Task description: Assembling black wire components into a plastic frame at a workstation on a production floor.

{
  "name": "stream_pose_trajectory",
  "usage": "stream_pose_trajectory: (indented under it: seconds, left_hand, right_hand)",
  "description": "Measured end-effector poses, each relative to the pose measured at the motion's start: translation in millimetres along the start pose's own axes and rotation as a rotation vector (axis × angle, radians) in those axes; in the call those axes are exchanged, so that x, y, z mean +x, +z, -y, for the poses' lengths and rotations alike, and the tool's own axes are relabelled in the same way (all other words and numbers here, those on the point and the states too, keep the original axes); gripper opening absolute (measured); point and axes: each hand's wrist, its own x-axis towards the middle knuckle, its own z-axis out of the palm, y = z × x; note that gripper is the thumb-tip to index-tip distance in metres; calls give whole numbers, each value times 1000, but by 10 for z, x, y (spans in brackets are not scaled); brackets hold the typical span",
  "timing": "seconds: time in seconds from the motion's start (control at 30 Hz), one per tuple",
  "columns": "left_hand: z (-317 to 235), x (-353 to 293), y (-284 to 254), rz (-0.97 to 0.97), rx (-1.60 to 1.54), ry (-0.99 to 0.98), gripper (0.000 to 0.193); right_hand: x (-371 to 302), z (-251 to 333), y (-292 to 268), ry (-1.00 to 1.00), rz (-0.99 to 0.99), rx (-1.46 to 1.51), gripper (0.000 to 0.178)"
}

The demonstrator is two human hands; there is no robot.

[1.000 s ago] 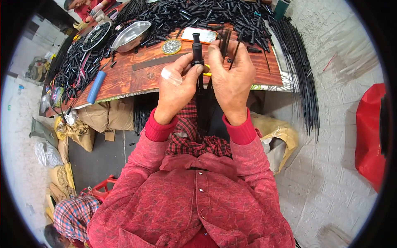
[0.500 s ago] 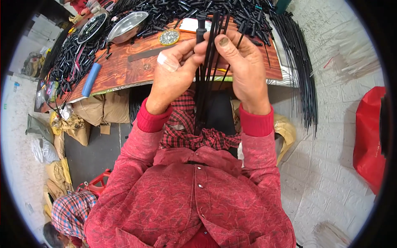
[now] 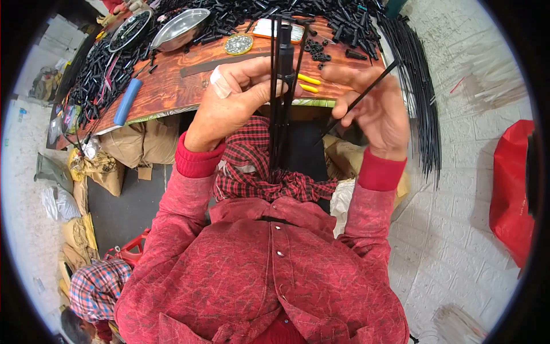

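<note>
My left hand, with white tape on its back, is closed around a black tubular fitting held upright. Several thin black rods stand against this fitting and run down toward my lap. To the right, my right hand is curled on one separate black rod, which slants from upper right to lower left. This rod is apart from the upright ones. Its fingers are slightly blurred, and the far sides of the fitting are hidden.
Heaps of black tubular parts cover the back of the wooden table. On it lie a metal bowl, a round tin of small metal bits, a flat metal bar, yellow-handled pliers and a blue cylinder. Long black rods hang off the right edge.
My right hand has moved right, away from the fitting, with one rod now slanting in it. My left hand has shifted slightly left and down, still on the fitting.
</note>
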Motion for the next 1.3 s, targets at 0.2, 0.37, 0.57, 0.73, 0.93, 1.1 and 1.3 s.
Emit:
stream_pose_trajectory:
  seconds: [0.2,0.37,0.57,0.73,0.93,1.1,1.3]
  left_hand:
    - [-124,-45,-111,-118,-70,113,30]
    - [-74,-6,-154,-143,-90,112,30]
    - [-64,68,-144,-282,93,176,27]
    - [-333,185,-27,-320,127,152,33]
    - [-274,306,-339,-326,172,244,35]
    - [20,177,-1178,-490,94,186,32]
    - [373,70,-781,-350,251,112,16]
  right_hand:
    - [10,-205,119,51,-211,-106,41]
    - [92,-221,437,101,-138,-429,38]
    - [196,-534,388,29,-168,-856,14]
    - [276,-527,334,104,-161,-392,13]
    - [-2,-1056,-199,240,-59,-439,38]
    - [-934,-2039,-298,657,86,-520,38]
    - [-1694,-2660,-14,738,284,-826,29]
